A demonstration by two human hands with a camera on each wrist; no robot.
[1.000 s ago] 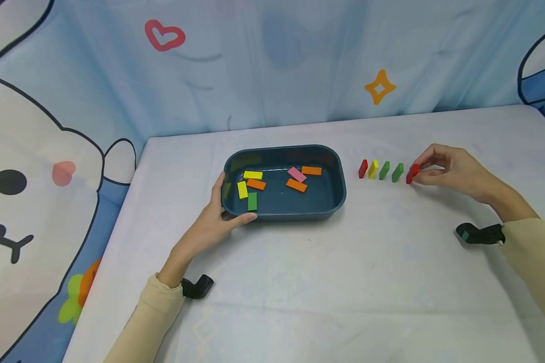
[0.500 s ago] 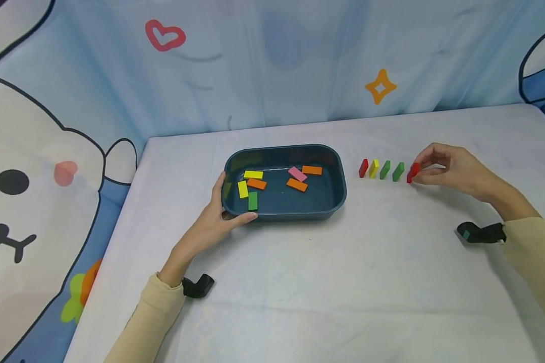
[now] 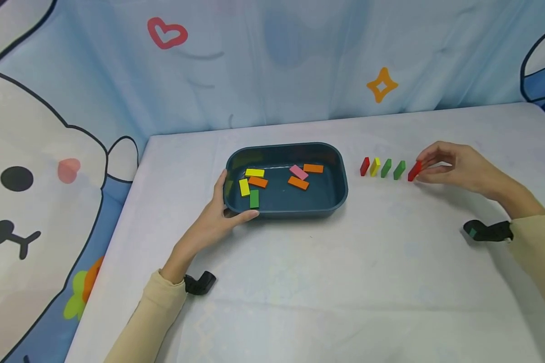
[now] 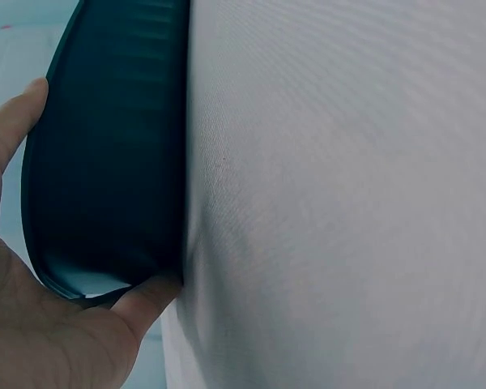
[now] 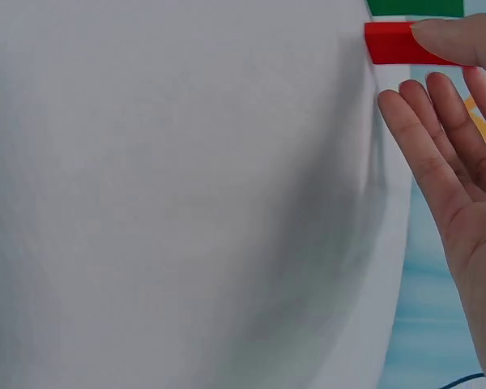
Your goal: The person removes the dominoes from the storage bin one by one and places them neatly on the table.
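Pinching the red block (image 3: 414, 171) upright at the right end of a row of 5, the right hand (image 3: 454, 169) steadies it, while the left hand (image 3: 218, 217) grips the tray (image 3: 340, 194) corner so it can't slide.

A white cloth-covered table (image 3: 327, 282) fills the lower part of the head view. Behind it and along its left side hangs a pale blue fabric backdrop (image 3: 263, 70) printed with a red outlined heart (image 3: 167, 34) and an orange four-pointed star (image 3: 382, 85). On the left, the cloth shows a large white cartoon bear face (image 3: 22, 191) with a pink cheek spot (image 3: 68, 169).
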